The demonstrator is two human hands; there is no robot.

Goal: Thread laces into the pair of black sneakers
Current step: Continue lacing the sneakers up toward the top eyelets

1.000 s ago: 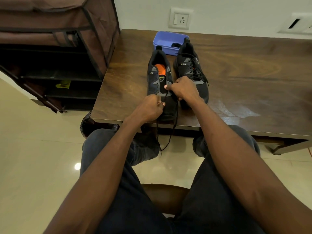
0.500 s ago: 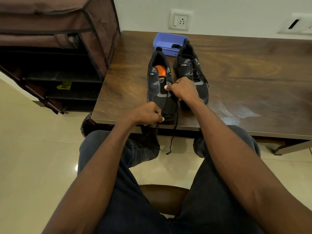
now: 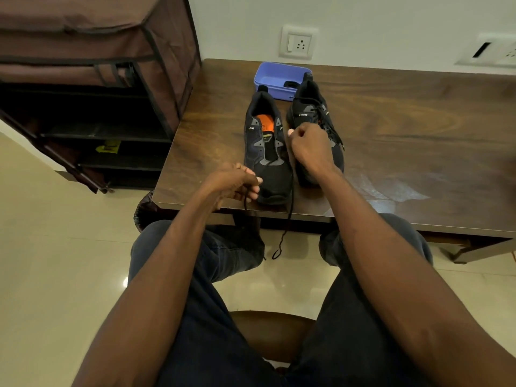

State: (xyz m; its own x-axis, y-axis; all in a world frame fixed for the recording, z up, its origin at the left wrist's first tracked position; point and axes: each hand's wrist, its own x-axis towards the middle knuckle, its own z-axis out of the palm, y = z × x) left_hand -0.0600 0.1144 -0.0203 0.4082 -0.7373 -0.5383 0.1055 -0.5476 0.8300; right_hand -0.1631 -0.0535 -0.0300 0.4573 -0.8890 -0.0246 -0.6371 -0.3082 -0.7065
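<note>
Right sneaker (image 3: 318, 127): laced, done | left sneaker (image 3: 266, 152), beside it on worktop (image 3: 405, 141): lowest eyelets only, remainder outstanding | lace (image 3: 287, 219) ends: left hand (image 3: 237, 182) fingers pinching one, right hand (image 3: 308, 146) fingers gripping other.

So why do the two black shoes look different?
The left sneaker gapes open, its orange insole showing and barely any lace in it; the right sneaker is laced up its front. The left sneaker sits nearer the table edge, the right sneaker farther back. Both are black with grey patches.

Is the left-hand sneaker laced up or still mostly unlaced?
Mostly unlaced: the left sneaker shows its orange insole and bare tongue; one lace hangs off the table edge.
</note>
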